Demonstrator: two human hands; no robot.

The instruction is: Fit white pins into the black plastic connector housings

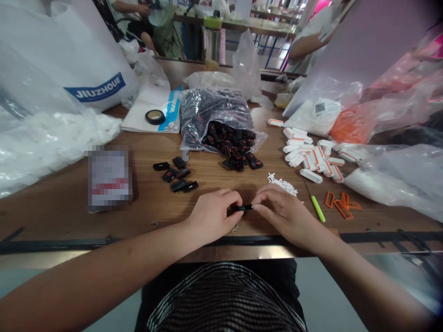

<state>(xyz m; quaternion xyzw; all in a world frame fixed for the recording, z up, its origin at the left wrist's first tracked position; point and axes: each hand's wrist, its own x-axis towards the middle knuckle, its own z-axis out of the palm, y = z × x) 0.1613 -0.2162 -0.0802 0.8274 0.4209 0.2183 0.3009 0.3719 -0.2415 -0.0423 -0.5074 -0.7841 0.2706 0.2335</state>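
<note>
Between my two hands, just above the table's near edge, is a small black plastic connector housing. My left hand pinches its left end between thumb and fingers. At its other end, the thumb and forefinger of my right hand close on it; whether they also hold a tiny part, I cannot tell. A pile of small white plastic pieces lies just beyond my right hand. Several similar black connectors rest to the far left of my hands, and more spill from a clear plastic bag straight ahead.
White housings with orange seals are heaped at the right, near orange rings and a lime-green stick tool. A roll of black tape sits on papers. Large white bags stand left; a bottle is at the back.
</note>
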